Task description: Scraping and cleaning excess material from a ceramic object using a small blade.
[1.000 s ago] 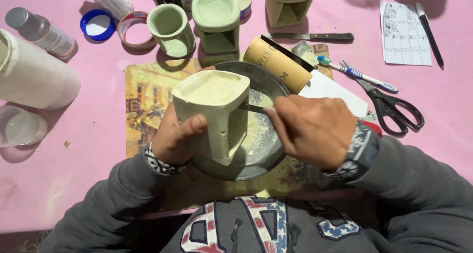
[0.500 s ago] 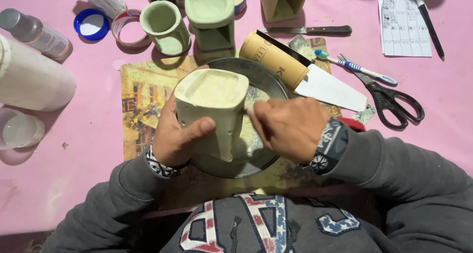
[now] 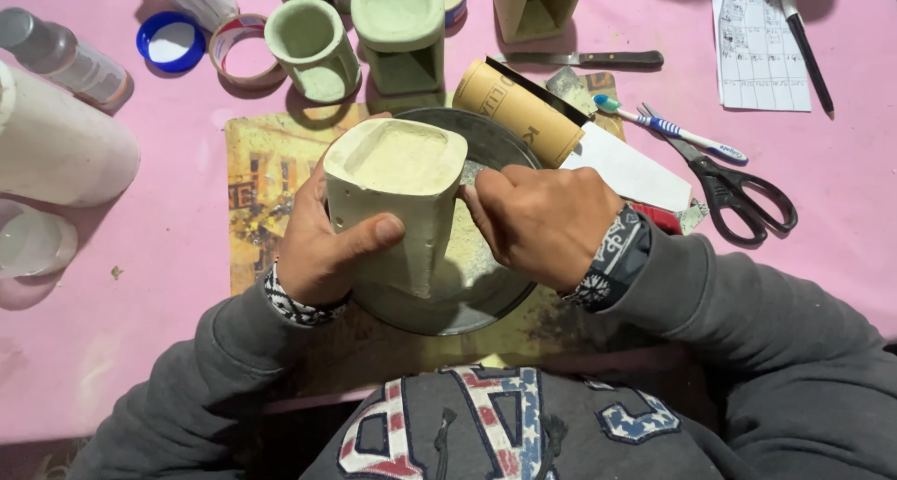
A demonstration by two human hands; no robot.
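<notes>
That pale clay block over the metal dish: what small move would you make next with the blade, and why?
Probably draw the blade a little further down the block's side. The right hand presses it there, the left hand steadies the block, and scrapings already lie in the metal dish below.

1. We see a pale green clay vessel (image 3: pixel 397 200), squarish with rounded corners and unglazed, standing upright over a round grey metal dish (image 3: pixel 486 284).
2. Its top is a shallow, dished hollow with a thick rim, dusted a lighter, yellowish tone (the surface looks dry and powdery).
3. Its walls run down straight and plain; the near face is smooth, and the lower part sits in shadow inside the dish.
4. The dish lies flat on a yellowish printed mat (image 3: pixel 266 176) and carries pale dust across its floor.
5. We cannot tell whether the vessel's base touches the dish floor.
</notes>
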